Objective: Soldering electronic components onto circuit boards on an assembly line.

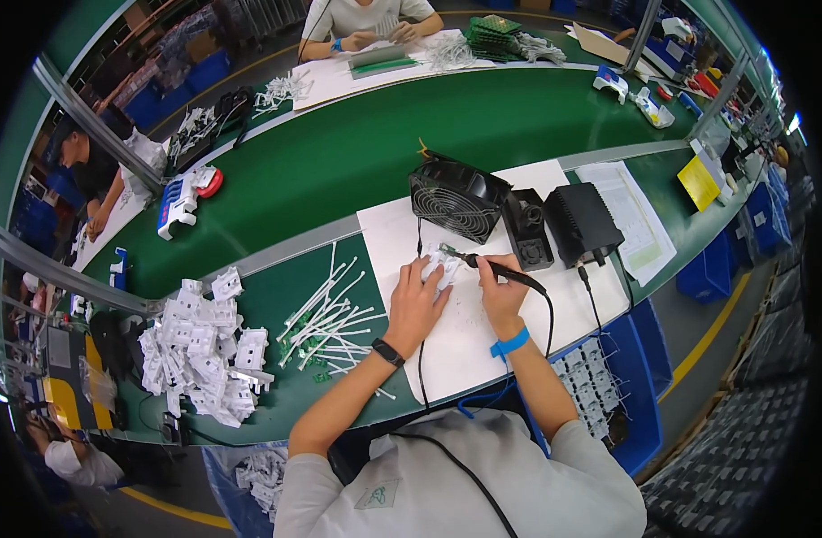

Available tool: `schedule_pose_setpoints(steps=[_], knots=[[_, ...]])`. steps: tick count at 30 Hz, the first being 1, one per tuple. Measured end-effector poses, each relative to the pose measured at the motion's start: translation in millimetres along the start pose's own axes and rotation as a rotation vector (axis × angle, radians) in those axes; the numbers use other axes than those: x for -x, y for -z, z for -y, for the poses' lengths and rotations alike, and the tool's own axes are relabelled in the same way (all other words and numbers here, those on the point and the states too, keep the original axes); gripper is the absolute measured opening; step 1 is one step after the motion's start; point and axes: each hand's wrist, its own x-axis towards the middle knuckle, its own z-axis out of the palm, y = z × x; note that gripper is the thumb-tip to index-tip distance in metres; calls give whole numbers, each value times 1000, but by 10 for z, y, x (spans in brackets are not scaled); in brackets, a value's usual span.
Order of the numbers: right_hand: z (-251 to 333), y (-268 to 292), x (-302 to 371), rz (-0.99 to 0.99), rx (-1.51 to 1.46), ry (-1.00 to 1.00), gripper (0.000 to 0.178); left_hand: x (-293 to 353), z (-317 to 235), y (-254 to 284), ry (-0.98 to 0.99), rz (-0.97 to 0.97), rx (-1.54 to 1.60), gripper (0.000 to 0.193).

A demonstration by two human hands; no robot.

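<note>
- Our left hand (417, 300) lies flat on the white paper sheet (465, 341), fingers spread over a small white plastic part (440, 263), pinning it so it cannot slide under the tool
- Our right hand (500, 291) is closed in a pen-style pinch around the soldering iron (500, 269), whose tip points left onto the part just beyond the left fingertips
- The joint itself is too small for us to make out; it looks to be at the part's upper edge
- A black fan (456, 199) stands just behind the part, facing it, probably to draw fumes away
- The iron's holder (527, 229) and black station box (581, 220) sit to the right, near the tool hand
- White cable ties (330, 318) and a heap of white plastic housings (200, 350) lie on the green bench (339, 161) to our left, within reach of the free hand
- A blue wrist strap (511, 343) circles the right wrist
</note>
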Motion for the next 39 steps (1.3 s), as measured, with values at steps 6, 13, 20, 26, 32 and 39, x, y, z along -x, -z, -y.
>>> schedule_pose_setpoints(steps=[6, 13, 20, 26, 32, 39], knots=[[13, -22, -10, 30, -1, 3, 14, -2, -4, 5, 19, 13, 5, 39], [55, -33, -21, 43, 100, 36, 19, -6, -12, 2, 22, 14, -6, 39], [101, -15, -27, 44, 232, 126, 23, 3, 1, 2, 11, -1, -12, 40], [106, -18, -17, 68, 202, 103, 23, -3, 7, -4, 2, -10, -12, 40], [45, -17, -5, 45, 195, 126, 21, -8, 11, -1, 2, -13, -9, 40], [-99, 139, -14, -74, 97, 64, 17, -4, 15, 11, -1, -11, -1, 40]])
